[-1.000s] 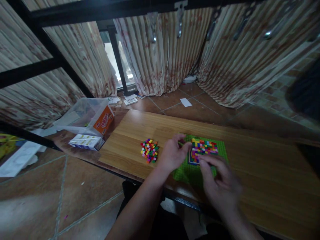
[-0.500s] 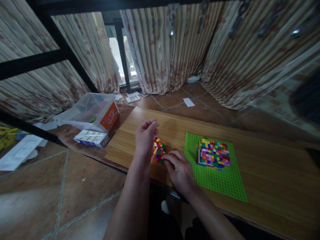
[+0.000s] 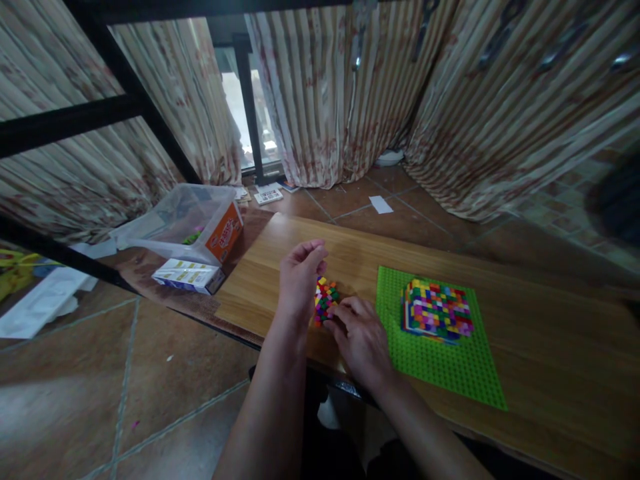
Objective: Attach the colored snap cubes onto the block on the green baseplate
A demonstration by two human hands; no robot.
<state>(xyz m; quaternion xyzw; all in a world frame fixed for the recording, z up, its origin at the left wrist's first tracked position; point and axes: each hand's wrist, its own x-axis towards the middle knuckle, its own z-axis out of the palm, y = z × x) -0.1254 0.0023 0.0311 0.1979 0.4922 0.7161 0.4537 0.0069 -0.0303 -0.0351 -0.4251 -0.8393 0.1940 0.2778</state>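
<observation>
A small heap of loose coloured bricks (image 3: 326, 298) lies on the wooden tabletop (image 3: 280, 273). My left hand (image 3: 299, 278) is over its left side, fingers curled together; what they hold, if anything, is hidden. My right hand (image 3: 361, 339) rests at the heap's right edge with its fingers bent onto the bricks. To the right lies a green baseplate (image 3: 440, 360) carrying a square multicoloured block of stacked bricks (image 3: 437, 311), which neither hand touches.
A clear plastic bin with an orange box (image 3: 200, 223) and a white carton (image 3: 187, 276) sit at the table's left end. Striped curtains hang behind. Papers lie on the tiled floor. A black metal frame crosses the upper left.
Both hands left the stacked block on the baseplate and moved left to the loose brick heap. In the last half second they barely shifted.
</observation>
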